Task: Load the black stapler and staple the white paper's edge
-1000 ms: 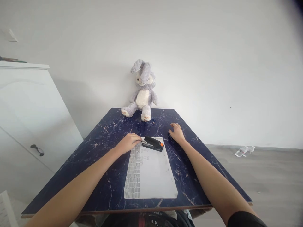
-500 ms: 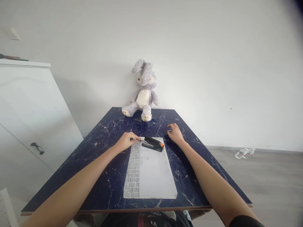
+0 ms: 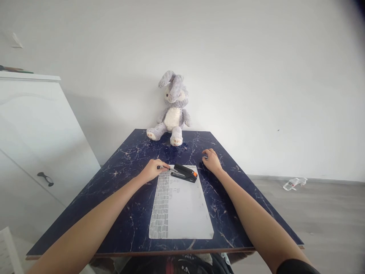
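A black stapler (image 3: 184, 173) with an orange mark lies across the top of a white sheet of paper (image 3: 189, 213), its jaws parted toward the left. My left hand (image 3: 152, 170) is closed in a pinch at that left end, on a slim dark-and-light piece; whether it belongs to the stapler I cannot tell. Right of the sheet, my right hand (image 3: 211, 161) rests on the table with curled fingers. Something small and bluish shows beneath them, too hidden to name. A grey-block pattern and faint writing mark the sheet's left side.
A grey plush rabbit (image 3: 173, 110) sits at the far edge of the dark blue marbled table (image 3: 125, 213), against the wall. On the left stands a white cabinet (image 3: 37, 125) with a black handle. A clear plastic item (image 3: 293, 183) lies on the floor at right.
My left fingertips have shifted slightly right, toward the stapler, and cover more of the light piece. My right hand has barely moved.
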Action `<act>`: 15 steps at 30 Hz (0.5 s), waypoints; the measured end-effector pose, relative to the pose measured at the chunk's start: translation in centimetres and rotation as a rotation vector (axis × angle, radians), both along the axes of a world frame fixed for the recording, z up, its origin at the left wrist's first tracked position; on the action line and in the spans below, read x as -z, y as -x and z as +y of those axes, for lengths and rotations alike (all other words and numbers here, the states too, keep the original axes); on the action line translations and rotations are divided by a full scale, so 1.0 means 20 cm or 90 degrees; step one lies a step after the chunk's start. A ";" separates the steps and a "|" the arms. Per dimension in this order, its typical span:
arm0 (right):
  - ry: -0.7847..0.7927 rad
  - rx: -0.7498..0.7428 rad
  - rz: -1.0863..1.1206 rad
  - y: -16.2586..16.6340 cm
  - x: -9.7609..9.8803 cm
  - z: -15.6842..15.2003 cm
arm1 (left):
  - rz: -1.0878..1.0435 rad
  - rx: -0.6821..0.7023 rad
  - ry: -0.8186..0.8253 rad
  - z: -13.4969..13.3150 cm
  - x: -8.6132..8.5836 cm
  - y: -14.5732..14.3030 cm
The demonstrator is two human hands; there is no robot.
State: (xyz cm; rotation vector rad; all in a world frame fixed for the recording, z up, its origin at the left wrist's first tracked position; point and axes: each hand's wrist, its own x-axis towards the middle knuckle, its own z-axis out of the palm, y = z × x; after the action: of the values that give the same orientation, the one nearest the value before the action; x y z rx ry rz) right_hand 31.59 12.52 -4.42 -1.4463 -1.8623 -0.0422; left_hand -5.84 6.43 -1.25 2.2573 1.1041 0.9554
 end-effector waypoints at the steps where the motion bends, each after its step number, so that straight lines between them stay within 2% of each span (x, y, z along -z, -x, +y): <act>1: 0.001 -0.001 0.000 0.00 0.00 0.00 | 0.003 -0.002 0.000 0.00 -0.01 0.00; 9: 0.007 -0.025 0.006 0.01 0.00 -0.01 | -0.003 0.041 0.011 0.02 -0.01 0.03; 15: -0.004 -0.050 -0.014 0.04 -0.01 -0.02 | -0.013 0.035 0.019 0.02 0.00 0.02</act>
State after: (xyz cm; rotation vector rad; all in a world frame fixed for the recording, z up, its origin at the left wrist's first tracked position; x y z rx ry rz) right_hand 30.86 12.15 -4.28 -1.3731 -1.9326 -0.0250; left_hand -6.17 6.76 -1.25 2.2368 1.0363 0.9322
